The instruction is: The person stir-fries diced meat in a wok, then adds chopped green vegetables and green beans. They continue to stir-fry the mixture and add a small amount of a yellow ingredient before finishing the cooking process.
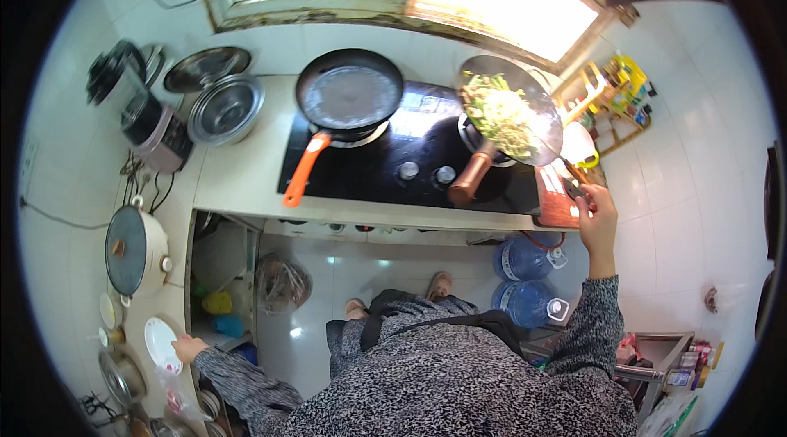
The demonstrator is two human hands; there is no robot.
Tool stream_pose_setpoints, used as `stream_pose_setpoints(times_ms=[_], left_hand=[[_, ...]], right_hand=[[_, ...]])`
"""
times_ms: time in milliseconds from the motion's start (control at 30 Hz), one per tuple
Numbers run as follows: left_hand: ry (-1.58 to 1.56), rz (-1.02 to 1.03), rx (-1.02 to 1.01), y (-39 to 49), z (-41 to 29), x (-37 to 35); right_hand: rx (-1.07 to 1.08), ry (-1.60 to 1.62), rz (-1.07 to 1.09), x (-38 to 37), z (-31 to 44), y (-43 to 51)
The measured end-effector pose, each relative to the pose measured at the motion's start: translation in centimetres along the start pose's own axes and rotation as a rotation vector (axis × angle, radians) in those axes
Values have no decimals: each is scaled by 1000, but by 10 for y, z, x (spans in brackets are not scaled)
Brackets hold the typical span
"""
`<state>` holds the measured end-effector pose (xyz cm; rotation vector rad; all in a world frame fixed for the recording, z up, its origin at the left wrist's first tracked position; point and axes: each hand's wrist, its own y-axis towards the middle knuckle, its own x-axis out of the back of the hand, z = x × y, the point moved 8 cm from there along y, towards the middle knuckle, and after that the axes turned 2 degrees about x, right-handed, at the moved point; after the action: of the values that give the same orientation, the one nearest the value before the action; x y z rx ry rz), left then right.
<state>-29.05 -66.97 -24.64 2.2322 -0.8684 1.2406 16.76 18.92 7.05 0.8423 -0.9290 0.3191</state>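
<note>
My right hand [598, 212] grips the dark handle of a cooking utensil [573, 188], probably a spatula. Its shaft runs toward the rim of a wok [544, 89] on the right burner. In the wok lies a heap of chopped green and pale food [501, 114]; the utensil's far end cannot be made out in the glare. The wok's wooden handle [472, 175] points toward me. Far to the left, my left hand [189, 349] pinches the edge of a white plate [161, 343] by the side counter.
A frying pan [350, 92] with an orange handle sits on the left burner of the black glass hob [369, 172]. An electric pot [132, 249], blender [154, 123] and metal bowls [226, 108] line the left counter. Blue water bottles [522, 302] stand on the floor, right.
</note>
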Motion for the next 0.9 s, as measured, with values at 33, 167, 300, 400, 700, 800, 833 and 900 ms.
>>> stream_pose_setpoints(times_ms=[33, 167, 300, 400, 700, 800, 833, 900], left_hand=[[-724, -95, 174, -40, -26, 14], [-1336, 399, -100, -228, -219, 50], [-1060, 970, -612, -455, -366, 87], [-667, 884, -1131, -571, -431, 126], [-30, 560, -1418, -661, -482, 119], [114, 553, -1468, -660, -483, 108], [110, 568, -1486, -659, -483, 107], [108, 592, -1517, -656, -485, 103]], right_hand=[[11, -54, 5, -1, -21, 4], [47, -345, 84, -30, -115, 25], [38, -458, 425, -92, -182, 39], [146, -399, 456, -102, -183, 54], [304, -434, 657, 13, -135, 189], [399, -482, 683, 22, -110, 204], [456, -483, 623, 29, -98, 203], [525, -518, 508, 47, -78, 197]])
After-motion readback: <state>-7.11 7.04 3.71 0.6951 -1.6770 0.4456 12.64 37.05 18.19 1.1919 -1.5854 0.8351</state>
